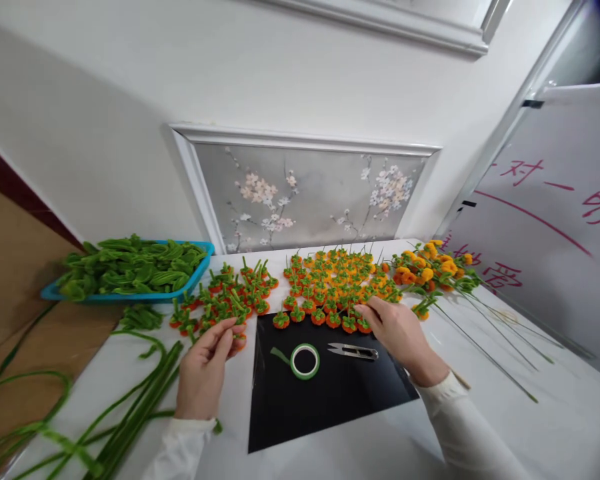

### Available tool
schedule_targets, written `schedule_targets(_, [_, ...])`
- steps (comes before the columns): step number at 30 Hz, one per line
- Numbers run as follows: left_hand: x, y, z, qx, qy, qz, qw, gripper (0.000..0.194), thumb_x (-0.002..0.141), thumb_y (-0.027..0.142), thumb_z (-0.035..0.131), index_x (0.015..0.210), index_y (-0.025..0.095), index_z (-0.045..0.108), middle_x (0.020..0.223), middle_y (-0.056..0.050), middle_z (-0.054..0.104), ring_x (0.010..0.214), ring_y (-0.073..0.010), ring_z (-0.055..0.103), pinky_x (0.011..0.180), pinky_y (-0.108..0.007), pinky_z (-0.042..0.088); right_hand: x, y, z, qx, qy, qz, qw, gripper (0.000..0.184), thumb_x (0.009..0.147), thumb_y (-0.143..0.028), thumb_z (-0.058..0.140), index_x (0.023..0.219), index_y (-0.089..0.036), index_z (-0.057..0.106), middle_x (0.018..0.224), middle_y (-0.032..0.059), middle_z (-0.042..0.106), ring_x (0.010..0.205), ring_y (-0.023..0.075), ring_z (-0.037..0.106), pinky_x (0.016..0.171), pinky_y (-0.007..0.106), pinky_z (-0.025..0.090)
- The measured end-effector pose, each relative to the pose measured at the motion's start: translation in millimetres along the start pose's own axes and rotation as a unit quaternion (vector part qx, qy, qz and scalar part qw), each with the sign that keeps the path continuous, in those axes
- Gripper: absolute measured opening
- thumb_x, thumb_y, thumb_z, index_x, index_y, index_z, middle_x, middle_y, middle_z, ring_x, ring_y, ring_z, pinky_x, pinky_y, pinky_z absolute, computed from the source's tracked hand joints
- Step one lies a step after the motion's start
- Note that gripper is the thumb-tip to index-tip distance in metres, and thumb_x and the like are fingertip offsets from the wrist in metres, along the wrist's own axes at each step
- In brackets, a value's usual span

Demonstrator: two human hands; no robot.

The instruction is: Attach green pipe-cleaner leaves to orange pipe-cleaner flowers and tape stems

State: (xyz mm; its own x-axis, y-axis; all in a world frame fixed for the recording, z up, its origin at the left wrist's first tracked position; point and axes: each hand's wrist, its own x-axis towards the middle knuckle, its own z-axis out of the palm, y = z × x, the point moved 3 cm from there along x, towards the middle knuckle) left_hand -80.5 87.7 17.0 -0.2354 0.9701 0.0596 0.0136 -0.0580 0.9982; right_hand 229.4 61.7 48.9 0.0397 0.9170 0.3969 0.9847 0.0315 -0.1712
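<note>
My left hand (207,367) is closed in a pinch at the front of the left group of small fuzzy orange persimmons with thick green stems (215,293). An orange persimmon (239,343) shows at its fingertips. Over the front right of the larger persimmon group (330,280), which has green leaf caps and thin wire stems, my right hand (397,337) pinches with thumb and forefinger. What lies between those fingertips is too small to make out. On a black mat (290,413) between my hands lie a roll of green tape (305,361) and thread snips (354,351).
A blue tray (200,273) heaped with green fuzzy leaves (135,267) stands at the back left. Long green pipe cleaners (135,413) lie at the front left. Finished orange and yellow stems (435,267) lie at the right. A wall panel (310,193) rises behind the white table (480,400).
</note>
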Motion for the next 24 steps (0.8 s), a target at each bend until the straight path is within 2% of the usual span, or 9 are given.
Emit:
schedule_targets(3, [-1,2,-6.6,0.009,0.062,0.074,0.995,0.028,0.074,0.034,0.060,0.095,0.016,0.062,0.083,-0.002,0.063,0.059,-0.0099,0.055,0.060,-0.023,0.050,-8,-13,3,0.067,0.023,-0.027,0.997,0.041,0.092,-0.041,0.038,0.060,-0.017,0.048,0.050,0.0001,0.054,0.046,0.0112,0.051,0.048,0.023,0.022])
schedule_targets(6, [-2,6,-15.1,0.022,0.111,0.157,0.981,0.024,0.077,0.033,0.055,0.094,0.018,0.061,0.079,0.000,0.060,0.053,-0.0080,0.050,0.052,-0.020,0.045,-20,-36,14,0.148,-0.004,-0.069,0.987,0.036,0.092,-0.037,0.040,0.064,-0.018,0.050,0.056,-0.0003,0.056,0.052,0.0112,0.054,0.052,0.021,0.029])
schedule_targets(8, [-1,7,-20.5,0.045,0.127,0.182,0.974,0.025,0.080,0.034,0.051,0.097,0.018,0.059,0.079,-0.001,0.059,0.053,-0.0081,0.050,0.052,-0.020,0.045,-29,-53,21,0.200,-0.025,-0.113,0.973,0.024,0.091,-0.031,0.042,0.074,-0.019,0.055,0.068,0.0001,0.061,0.062,0.0121,0.058,0.057,0.020,0.035])
schedule_targets(11, [4,1,-24.6,0.154,0.121,0.177,0.964,0.033,0.082,0.037,0.042,0.104,0.017,0.056,0.085,-0.004,0.061,0.055,-0.0103,0.054,0.054,-0.022,0.048,-38,-72,31,0.252,-0.042,-0.155,0.954,0.013,0.090,-0.024,0.045,0.088,-0.021,0.057,0.085,0.0016,0.062,0.075,0.0132,0.059,0.066,0.021,0.040])
schedule_targets(15, [11,-14,-21.1,0.228,0.062,0.155,0.959,0.037,0.073,0.041,0.052,0.097,0.014,0.063,0.078,-0.007,0.067,0.061,-0.0180,0.062,0.059,-0.028,0.051,-44,-85,40,0.288,-0.013,-0.162,0.944,0.013,0.088,-0.019,0.047,0.095,-0.020,0.058,0.099,0.0048,0.058,0.090,0.0154,0.055,0.079,0.024,0.043])
schedule_targets(19, [12,-19,-18.8,0.271,0.047,0.162,0.948,0.030,0.066,0.036,0.057,0.086,0.015,0.067,0.091,-0.010,0.068,0.072,-0.0223,0.064,0.070,-0.033,0.050,-52,-96,50,0.257,-0.003,-0.165,0.952,0.011,0.086,-0.019,0.051,0.092,-0.021,0.060,0.096,0.0044,0.058,0.089,0.0174,0.054,0.079,0.029,0.042])
schedule_targets(24, [9,-20,-23.9,0.294,0.050,0.160,0.941,0.019,0.063,0.025,0.057,0.075,0.018,0.069,0.084,-0.008,0.070,0.072,-0.0229,0.065,0.073,-0.033,0.049,-61,-102,52,0.215,0.021,-0.188,0.958,0.015,0.088,-0.018,0.046,0.097,-0.022,0.057,0.091,0.0036,0.059,0.084,0.0174,0.053,0.075,0.031,0.038])
